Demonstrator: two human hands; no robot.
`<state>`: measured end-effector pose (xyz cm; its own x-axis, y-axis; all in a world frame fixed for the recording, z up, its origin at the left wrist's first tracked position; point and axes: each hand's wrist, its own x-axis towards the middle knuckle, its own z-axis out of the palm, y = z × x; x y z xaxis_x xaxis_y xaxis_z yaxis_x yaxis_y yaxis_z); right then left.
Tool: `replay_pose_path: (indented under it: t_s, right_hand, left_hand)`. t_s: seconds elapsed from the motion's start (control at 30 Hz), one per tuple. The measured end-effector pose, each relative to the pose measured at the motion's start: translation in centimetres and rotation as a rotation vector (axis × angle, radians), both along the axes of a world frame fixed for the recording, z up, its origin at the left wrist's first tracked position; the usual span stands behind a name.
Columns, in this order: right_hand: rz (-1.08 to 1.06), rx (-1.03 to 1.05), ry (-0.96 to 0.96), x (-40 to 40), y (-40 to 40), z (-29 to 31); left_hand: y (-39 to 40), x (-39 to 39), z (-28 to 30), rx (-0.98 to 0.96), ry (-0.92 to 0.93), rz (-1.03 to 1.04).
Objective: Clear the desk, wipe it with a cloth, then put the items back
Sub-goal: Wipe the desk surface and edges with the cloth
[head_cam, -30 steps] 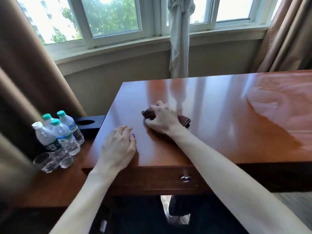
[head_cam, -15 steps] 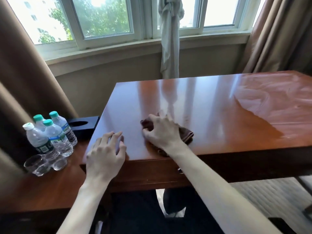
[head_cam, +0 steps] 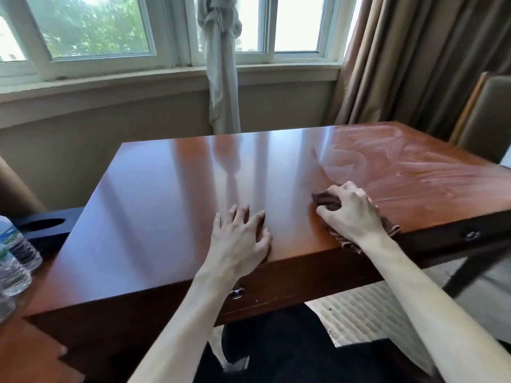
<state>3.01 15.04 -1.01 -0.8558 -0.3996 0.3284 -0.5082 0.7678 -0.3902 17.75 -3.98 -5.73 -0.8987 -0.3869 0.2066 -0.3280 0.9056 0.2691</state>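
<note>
The glossy reddish wooden desk [head_cam: 171,205] fills the middle of the head view and its top is bare. A dark brown cloth [head_cam: 326,200] lies bunched near the desk's front edge, right of centre. My right hand [head_cam: 349,214] grips the cloth and presses it on the wood, with part of the cloth hanging over the front edge. My left hand [head_cam: 240,239] rests flat on the desk beside it, fingers spread, holding nothing. Pale wipe streaks [head_cam: 392,158] show on the far right part of the top.
Water bottles [head_cam: 13,252] stand on a lower wooden side table at the left edge, beside a black tissue box [head_cam: 41,225]. A beige chair [head_cam: 486,120] stands at the desk's right end. Window, knotted sheer curtain [head_cam: 221,78] and brown drapes lie behind.
My right hand has slid the cloth rightward along the desk's front edge. My left hand has followed to the right. The view has swung right, pushing the bottles to the left edge.
</note>
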Motion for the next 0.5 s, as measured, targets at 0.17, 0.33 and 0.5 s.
replay_pose_path:
  t_s: [0.17, 0.33, 0.5]
  right_hand:
    - [0.304, -0.054, -0.059, 2.9, -0.8, -0.9]
    - [-0.011, -0.050, -0.028, -4.0, -4.4, 0.1]
    - [0.280, -0.018, -0.015, 3.3, -2.6, -1.2]
  left_hand:
    - [-0.4, 0.3, -0.3, 0.018, -0.026, 0.005]
    - [-0.4, 0.4, -0.2, 0.041, -0.011, -0.005]
    - [-0.2, 0.4, -0.3, 0.044, 0.005, 0.005]
